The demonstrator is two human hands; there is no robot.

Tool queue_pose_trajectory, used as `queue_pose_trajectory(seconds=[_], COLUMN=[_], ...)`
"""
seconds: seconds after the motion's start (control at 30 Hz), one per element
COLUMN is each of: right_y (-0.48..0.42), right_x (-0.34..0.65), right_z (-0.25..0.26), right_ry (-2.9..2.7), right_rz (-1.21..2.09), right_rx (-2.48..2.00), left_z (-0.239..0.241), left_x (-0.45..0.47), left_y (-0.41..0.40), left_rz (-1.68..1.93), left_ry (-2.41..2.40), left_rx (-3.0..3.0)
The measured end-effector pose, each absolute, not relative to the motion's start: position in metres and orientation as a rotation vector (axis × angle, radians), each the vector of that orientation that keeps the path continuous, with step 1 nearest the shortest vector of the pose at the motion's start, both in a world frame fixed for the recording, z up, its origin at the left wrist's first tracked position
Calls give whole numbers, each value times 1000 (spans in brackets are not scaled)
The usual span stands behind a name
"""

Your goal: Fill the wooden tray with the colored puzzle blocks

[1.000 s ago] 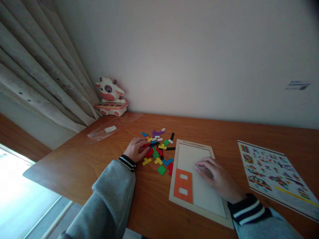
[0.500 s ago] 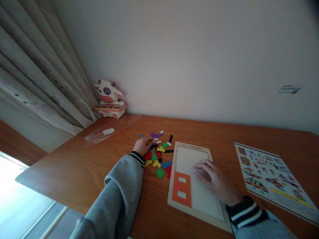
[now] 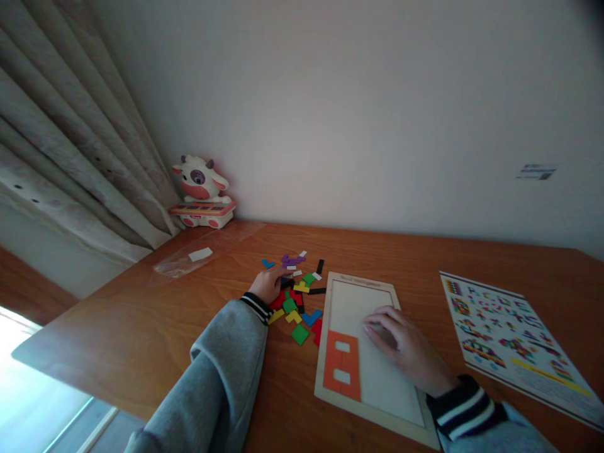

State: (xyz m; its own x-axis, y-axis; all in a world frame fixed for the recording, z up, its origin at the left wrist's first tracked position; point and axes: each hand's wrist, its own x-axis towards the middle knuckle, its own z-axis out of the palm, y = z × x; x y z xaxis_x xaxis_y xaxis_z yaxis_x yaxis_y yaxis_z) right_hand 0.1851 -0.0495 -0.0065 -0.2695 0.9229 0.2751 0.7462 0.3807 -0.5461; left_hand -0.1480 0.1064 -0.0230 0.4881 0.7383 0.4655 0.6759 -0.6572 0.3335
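Observation:
My left hand [image 3: 267,285] reaches into a loose pile of flat coloured puzzle pieces, its fingers stretched out over dark and white ones. Whether the fingertips touch or lift a piece is hidden. Around it lie a blue angled piece [image 3: 311,318], a green square [image 3: 300,335], a yellow piece [image 3: 293,316] and purple pieces [image 3: 292,260]. My right hand [image 3: 406,346] hovers over or rests on a wooden-framed puzzle board [image 3: 362,277], loosely curled, with nothing visible between thumb and fingers. Orange pieces [image 3: 341,363] with two white openings fill the board's near left corner.
A printed pattern sheet [image 3: 509,333] lies to the right of the board. A clear plastic bag [image 3: 177,267] with a white label lies on the left. Behind it stands a cow toy with a keyboard [image 3: 202,195], beside the curtain [image 3: 80,126]. The wooden table [image 3: 141,327] meets a wall behind.
The view has shifted slightly, so things sit a little lower and further left. My left hand stays among the pieces, uncovering more of a blue one behind it. My right hand has barely moved.

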Motion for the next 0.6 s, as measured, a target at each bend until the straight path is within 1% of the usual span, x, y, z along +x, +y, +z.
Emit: queue_pose_trajectory(seconds=[0.17, 0.37, 0.6], right_y=[-48, -48, -48], right_x=[185, 185, 183], right_z=[-9, -8, -7], right_ry=[-2092, -2089, -2078], right_rz=[391, 408, 411], right_rx=[-1412, -1420, -1428], left_z=[-26, -23, -17], left_x=[-147, -140, -128], left_y=[107, 100, 97], left_rz=[924, 668, 550], left_ry=[1203, 1040, 1199], left_rx=[2653, 2803, 2909])
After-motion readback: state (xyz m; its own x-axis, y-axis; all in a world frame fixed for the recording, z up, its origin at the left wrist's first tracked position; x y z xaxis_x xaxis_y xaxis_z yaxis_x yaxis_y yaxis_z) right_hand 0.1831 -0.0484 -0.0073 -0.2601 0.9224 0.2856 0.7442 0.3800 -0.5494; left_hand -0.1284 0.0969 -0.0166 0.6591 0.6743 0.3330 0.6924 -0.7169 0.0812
